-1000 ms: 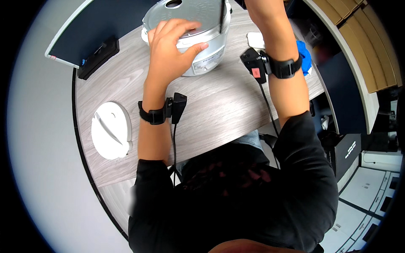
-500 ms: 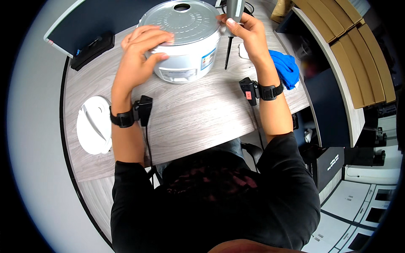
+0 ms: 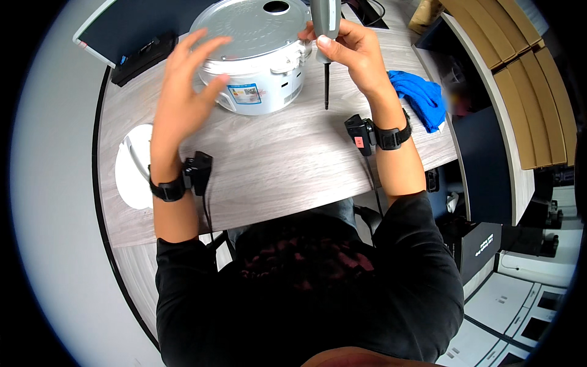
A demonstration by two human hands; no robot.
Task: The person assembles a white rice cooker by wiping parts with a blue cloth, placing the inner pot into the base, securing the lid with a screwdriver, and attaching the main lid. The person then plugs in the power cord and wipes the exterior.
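Nearest, low in the frame, the counter curves past the black sleeves, and at the left a white oval plate lies flat, partly behind the left forearm. Up we go, and here's the left hand, upper left of centre, blurred, fingers spread wide and thumb apart, gripping nothing; whether it touches the cooker I can't tell. Over to the upper centre: the right hand has a grey-handled driver pinched between thumb and fingers, shaft pointing down, fingertips close to the cooker's rim. And there's the change! The cooker, standing on the counter at upper centre, has turned: its blue-edged label, at the right half a second ago, now faces front. For the work in hand, I'd judge, that presents a fresh side, with the driver ready. Right of it, a crumpled blue cloth; farther off, a dark monitor fills the upper left, and brown boxes line the upper right.
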